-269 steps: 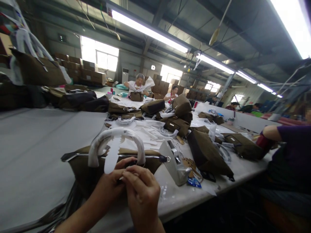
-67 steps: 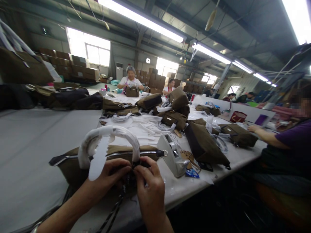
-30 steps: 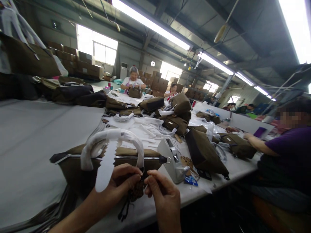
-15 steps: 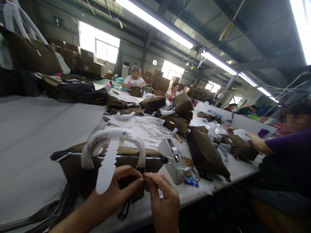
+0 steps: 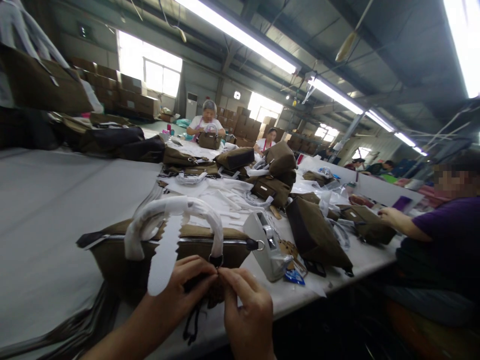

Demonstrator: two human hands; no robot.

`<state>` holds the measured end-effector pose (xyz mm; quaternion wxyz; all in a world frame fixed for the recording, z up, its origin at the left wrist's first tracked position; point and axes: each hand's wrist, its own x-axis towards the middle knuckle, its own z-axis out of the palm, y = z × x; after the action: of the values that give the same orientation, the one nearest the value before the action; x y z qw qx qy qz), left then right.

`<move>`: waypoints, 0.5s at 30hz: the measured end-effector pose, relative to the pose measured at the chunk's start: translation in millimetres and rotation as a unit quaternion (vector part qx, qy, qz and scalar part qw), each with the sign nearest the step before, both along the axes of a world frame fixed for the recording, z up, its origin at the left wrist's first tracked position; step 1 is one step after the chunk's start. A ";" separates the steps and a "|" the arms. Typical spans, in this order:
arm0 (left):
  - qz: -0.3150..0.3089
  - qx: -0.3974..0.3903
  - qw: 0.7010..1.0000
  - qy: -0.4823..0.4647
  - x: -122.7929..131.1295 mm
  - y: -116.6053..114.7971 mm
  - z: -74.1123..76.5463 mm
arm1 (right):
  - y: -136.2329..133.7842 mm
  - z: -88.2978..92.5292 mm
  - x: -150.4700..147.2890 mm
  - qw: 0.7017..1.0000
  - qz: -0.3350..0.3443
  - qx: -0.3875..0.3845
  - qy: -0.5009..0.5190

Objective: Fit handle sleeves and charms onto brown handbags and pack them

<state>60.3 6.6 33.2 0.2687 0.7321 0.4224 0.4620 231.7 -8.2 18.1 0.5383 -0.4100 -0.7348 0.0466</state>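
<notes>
A brown handbag with a silver zip lies in front of me. Its two handles are wrapped in white film, and a white strip with jagged edges hangs from them. My left hand and my right hand meet below the right foot of the front handle, fingertips pinched together. Between them hangs a spotted, leopard-patterned piece with a black cord dangling under it. Both hands pinch the cord near the handle's ring; the exact grip is hidden by the fingers.
A grey tape dispenser stands right of the bag, with a blue packet beside it. More brown bags lie across the white table. A co-worker in a purple sleeve handles a bag at the right; others sit farther back.
My hands shift slightly left and stay pinched together beneath the handle. The co-worker's hand at the right has moved on the bag there.
</notes>
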 end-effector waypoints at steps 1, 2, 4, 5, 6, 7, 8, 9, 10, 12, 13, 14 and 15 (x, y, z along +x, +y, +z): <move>0.009 0.005 1.000 -0.008 -0.4 -0.8 -0.1 | 0.6 -1.6 1.3 1.000 0.003 -0.004 0.006; 0.026 0.009 0.999 -0.017 -1.5 -2.4 -0.5 | 0.8 -3.9 3.2 1.000 -0.001 -0.004 0.014; 0.084 0.016 0.996 -0.021 -6.5 -7.5 -3.6 | -0.2 -11.4 8.1 0.999 -0.035 0.012 0.025; 0.116 0.019 0.993 -0.014 -10.1 -10.8 -6.5 | -1.6 -16.8 10.5 0.998 -0.058 0.021 0.027; 0.139 0.021 0.990 0.003 -13.9 -14.3 -10.1 | -3.4 -23.0 12.3 0.996 -0.078 0.026 0.027; 0.148 0.018 0.988 0.029 -17.4 -17.7 -14.3 | -5.7 -29.9 13.2 0.995 -0.091 0.020 0.026; 0.148 0.014 0.987 0.058 -20.0 -20.8 -18.4 | -8.2 -36.9 12.8 0.995 -0.096 0.005 0.029; 0.139 0.011 0.986 0.088 -21.4 -23.2 -22.1 | -10.8 -43.6 11.0 0.994 -0.097 -0.017 0.038; 0.129 0.007 0.985 0.116 -21.3 -24.9 -24.9 | -13.2 -49.6 7.7 0.993 -0.093 -0.046 0.054; 0.119 0.003 0.982 0.149 -17.3 -25.9 -27.5 | -16.9 -57.8 -2.0 0.986 -0.063 -0.115 0.099; 0.122 0.002 0.980 0.154 -14.3 -25.3 -27.5 | -18.0 -59.8 -7.8 0.980 -0.039 -0.144 0.128; 0.126 -0.003 0.980 0.157 -11.5 -24.1 -27.1 | -18.7 -60.6 -13.5 0.973 -0.014 -0.166 0.157; 0.128 -0.013 0.979 0.160 -9.4 -22.6 -26.7 | -19.0 -60.3 -18.8 0.966 0.010 -0.180 0.183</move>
<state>50.9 -16.0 6.6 0.1455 0.7328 0.5562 0.3640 212.9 -27.3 -42.2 0.5803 -0.4775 -0.6074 0.2576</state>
